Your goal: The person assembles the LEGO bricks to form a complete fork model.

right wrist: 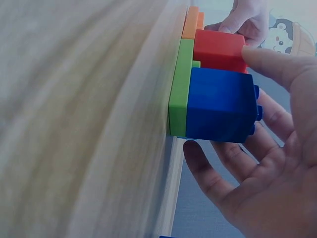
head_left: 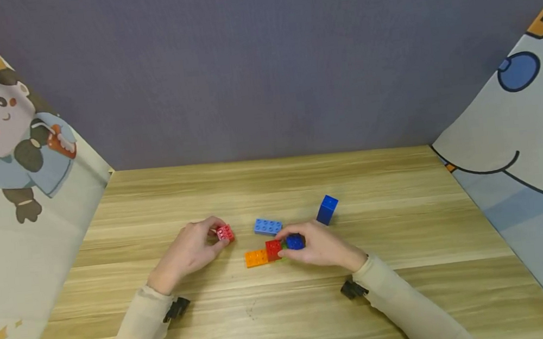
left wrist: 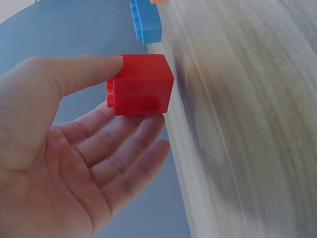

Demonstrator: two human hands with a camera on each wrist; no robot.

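Note:
My left hand [head_left: 191, 252] pinches a red building brick [left wrist: 143, 85] between thumb and fingers, its studs toward the palm in the left wrist view. To the right is a low assembly. An orange brick [head_left: 256, 258] and a flat green brick [right wrist: 181, 89] form its base. On top, a second red brick [right wrist: 219, 48] bridges the join, and a tall blue brick [right wrist: 220, 104] stands beside it on the green one. My right hand [head_left: 320, 245] reaches over the blue brick and holds the assembly's red brick, thumb on the near side. Its other fingertips are partly hidden behind the bricks.
A light blue brick [head_left: 268, 226] lies just behind the assembly. Farther right, a separate dark blue block [head_left: 327, 210] stands near the right hand's knuckles. The wooden table [head_left: 276, 322] meets a grey panel [head_left: 262, 72] at the back, with printed panels on both sides.

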